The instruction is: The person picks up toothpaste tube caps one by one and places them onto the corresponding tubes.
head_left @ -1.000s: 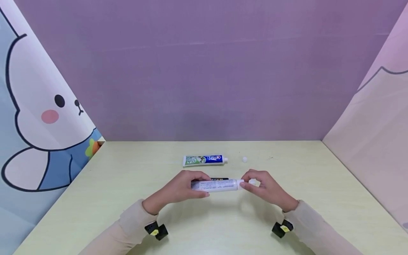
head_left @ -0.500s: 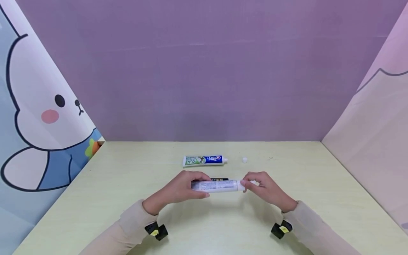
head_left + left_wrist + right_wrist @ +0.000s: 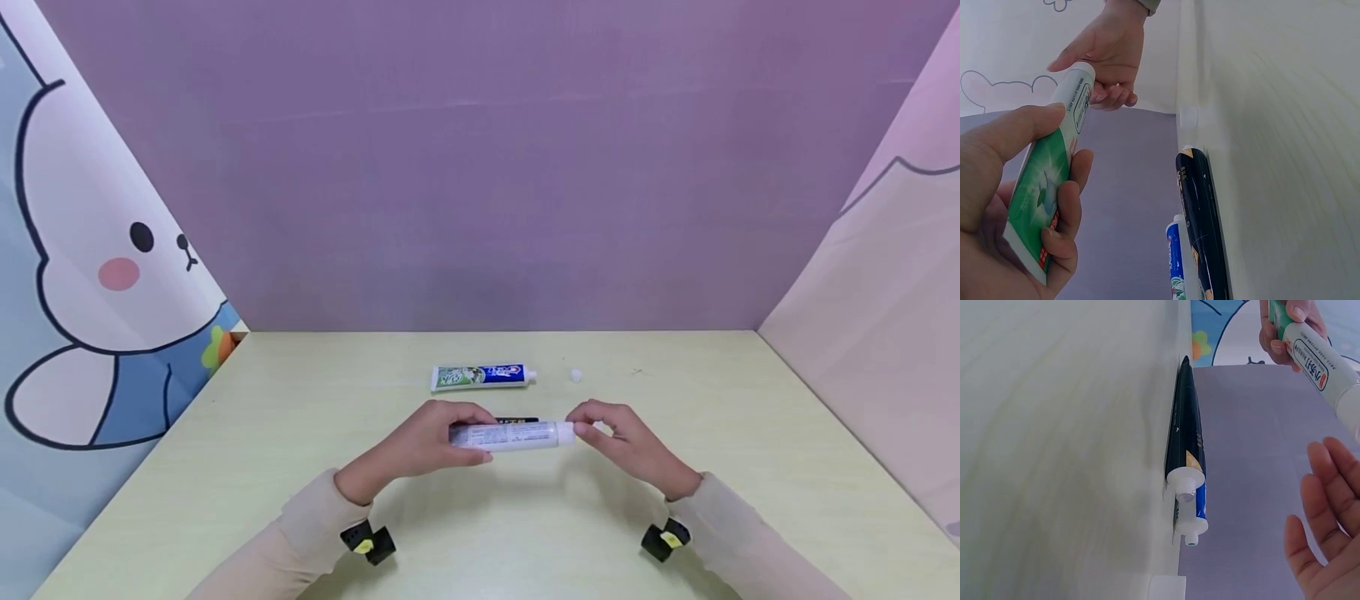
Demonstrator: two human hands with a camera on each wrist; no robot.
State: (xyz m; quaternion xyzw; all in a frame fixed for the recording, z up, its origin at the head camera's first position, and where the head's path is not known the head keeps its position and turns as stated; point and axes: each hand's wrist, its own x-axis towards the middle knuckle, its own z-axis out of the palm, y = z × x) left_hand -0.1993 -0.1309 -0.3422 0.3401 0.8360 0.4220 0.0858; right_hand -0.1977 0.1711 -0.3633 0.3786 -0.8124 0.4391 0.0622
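Above the pale, faintly streaked desk (image 3: 510, 533), a smooth, tapering white-and-green tube (image 3: 1047, 165) is gripped by the left hand (image 3: 429, 437). Beside its round white cap (image 3: 566, 433), the right hand (image 3: 633, 442) spreads gently curved fingers. Beyond lie a glossy black tube (image 3: 1185, 431), a flattened blue-and-green tube (image 3: 480, 377) and a small loose cap (image 3: 576, 376).

Beige sleeves (image 3: 311, 521), black wrist cameras (image 3: 383, 547)

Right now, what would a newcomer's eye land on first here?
Probably the big white cartoon animal, far left in the head view. Then the green and white tube over the table, gripped in the left hand, the right hand at its cap end. Beyond lies a blue and green tube.
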